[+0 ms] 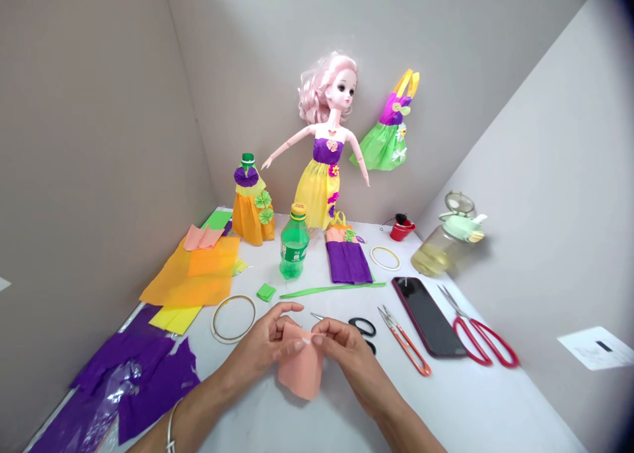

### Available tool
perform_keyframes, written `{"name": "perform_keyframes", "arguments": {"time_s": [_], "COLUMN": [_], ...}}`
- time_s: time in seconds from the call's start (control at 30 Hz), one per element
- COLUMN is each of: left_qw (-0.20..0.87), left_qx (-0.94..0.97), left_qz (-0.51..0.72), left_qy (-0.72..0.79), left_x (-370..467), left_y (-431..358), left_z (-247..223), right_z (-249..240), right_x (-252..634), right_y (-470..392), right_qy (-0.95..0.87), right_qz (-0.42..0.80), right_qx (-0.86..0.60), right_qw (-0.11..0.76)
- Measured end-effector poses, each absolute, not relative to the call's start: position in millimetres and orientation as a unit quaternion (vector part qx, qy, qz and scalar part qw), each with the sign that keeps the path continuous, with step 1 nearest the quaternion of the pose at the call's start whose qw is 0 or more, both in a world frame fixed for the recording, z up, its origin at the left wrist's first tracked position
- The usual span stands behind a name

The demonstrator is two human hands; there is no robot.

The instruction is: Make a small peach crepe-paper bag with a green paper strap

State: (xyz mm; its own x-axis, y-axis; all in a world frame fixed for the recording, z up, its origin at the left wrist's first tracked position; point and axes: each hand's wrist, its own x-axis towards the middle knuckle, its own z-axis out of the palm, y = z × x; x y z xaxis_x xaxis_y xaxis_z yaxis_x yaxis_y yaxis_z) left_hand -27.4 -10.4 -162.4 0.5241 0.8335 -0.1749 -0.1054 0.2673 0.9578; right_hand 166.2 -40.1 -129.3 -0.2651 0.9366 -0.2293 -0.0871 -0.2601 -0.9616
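Note:
A piece of peach fabric [301, 372] hangs from both my hands above the white table, near its front. My left hand [271, 334] pinches its upper left part, thumb on the near face and index finger stretched away. At the upper right edge, the thumb and fingers of my right hand [341, 344] are closed on the same piece. The two thumb tips almost meet at its top. Whether a needle or thread is between the fingers, I cannot tell. Black-handled scissors [364, 326] lie just behind my right hand, partly hidden by it.
Tape rolls [232, 319], orange cloth [212, 268] and purple cloth [148, 374] lie left. A green bottle [294, 248], doll [329, 142] and small purple skirt [348, 261] are behind. Thread snips [403, 341], a phone [428, 317], red scissors [483, 337] and a tilted water bottle [440, 245] are right.

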Motion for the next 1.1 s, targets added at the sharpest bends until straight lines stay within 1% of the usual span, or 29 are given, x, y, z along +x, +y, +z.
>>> {"name": "perform_keyframes", "arguments": {"time_s": [0.2,0.5,0.83,0.9,1.0,1.1], "left_qw": [0.692,0.683,0.672,0.628,0.495,0.393], "left_qx": [0.513,0.533,0.531,0.544,0.586,0.666], "left_qz": [0.363,0.338,0.349,0.374,0.435,0.438], "left_qy": [0.355,0.367,0.382,0.413,0.471,0.459], "left_x": [-25.4,-24.4,-22.8,-22.2,-22.3,-23.0], "left_y": [-13.3,-17.5,-18.1,-19.6,-23.7,-27.5], "left_z": [-161.5,-156.3,-155.8,-154.4,-150.0,-145.9], "right_z": [-131.6,-138.1,-136.5,-137.7,-137.8,-135.9], "right_x": [167.0,167.4,166.5,166.8,166.7,166.1], "right_y": [-39.5,-40.9,-41.5,-41.1,-40.5,-40.3], "right_qy": [-0.465,-0.467,-0.467,-0.464,-0.461,-0.465], "right_qz": [0.659,0.647,0.655,0.653,0.651,0.651], "right_qx": [-0.456,-0.462,-0.457,-0.458,-0.459,-0.455], "right_qw": [0.376,0.386,0.378,0.384,0.392,0.392]}}
